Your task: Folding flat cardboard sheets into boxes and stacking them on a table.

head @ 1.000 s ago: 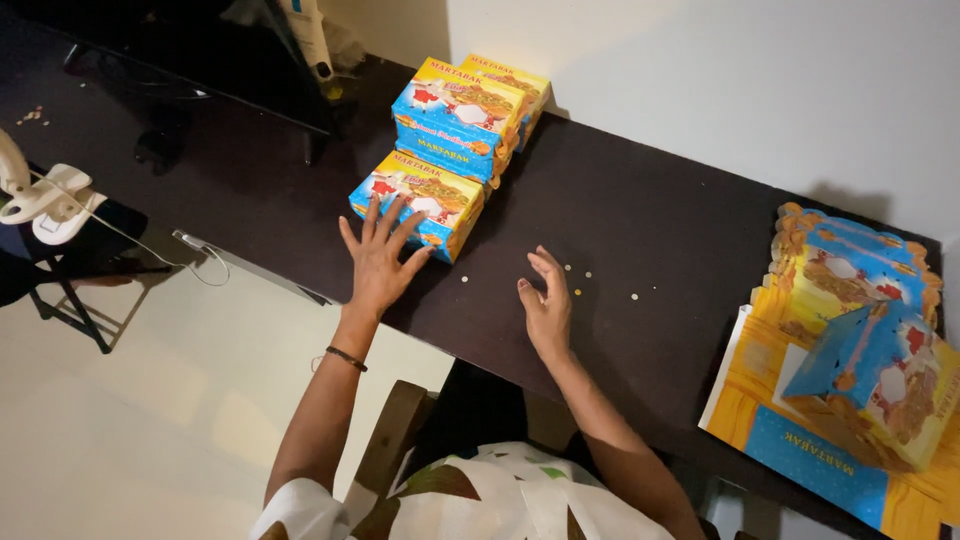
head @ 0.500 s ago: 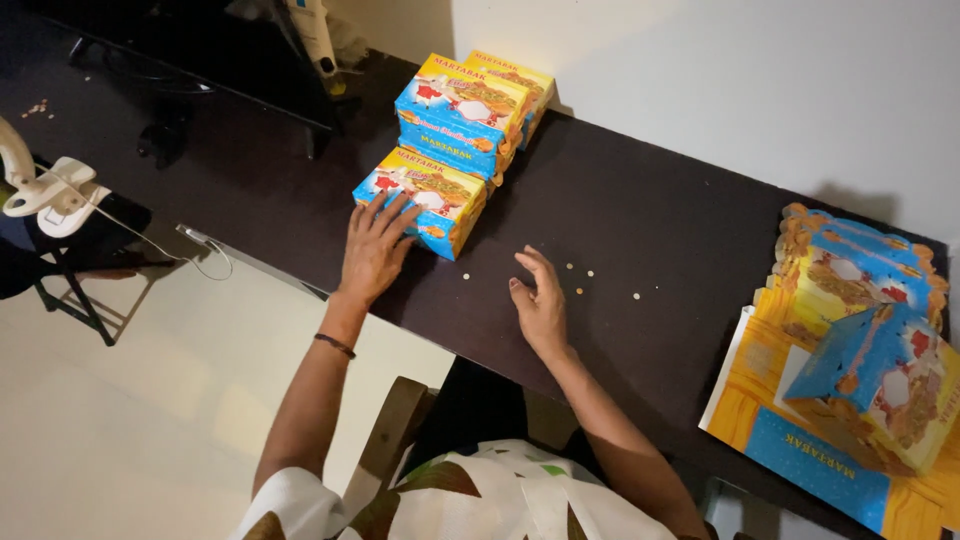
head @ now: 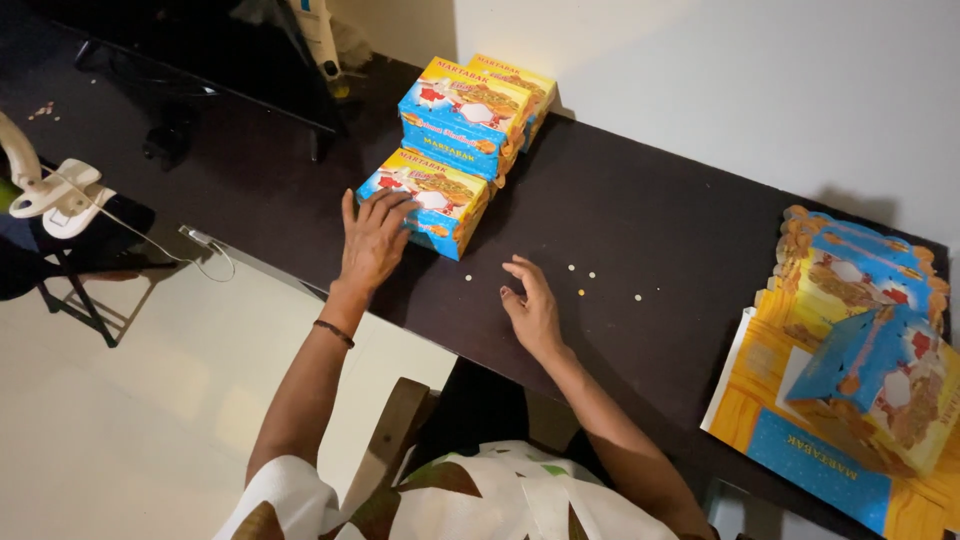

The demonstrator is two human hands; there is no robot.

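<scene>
A person seated at a dark table point(head: 640, 215) rests the left hand point(head: 372, 243) flat, fingers spread, on the near end of a blue-and-yellow box point(head: 428, 200); the palm covers that corner and grips nothing. The box lies near the table's front edge, just in front of a stack of boxes point(head: 470, 115) of the same print, whose far side is partly hidden by its own top box. The right hand point(head: 530, 308) lies on bare tabletop to the right of the box, well apart from it, fingers loosely curled and holding nothing; its fingertips point toward a scatter of small pale bits point(head: 585, 280), too small to identify. At the right edge, a pile of flat cartons point(head: 850, 280) and one half-folded carton point(head: 885, 375) are cut off by the frame. A thin band point(head: 333, 332) circles the left wrist. The person's torso, in patterned cloth, is cropped at the bottom. At far left a white clamp stand point(head: 55, 190) shows only in part, with a cable point(head: 205, 245) trailing on the pale floor.
</scene>
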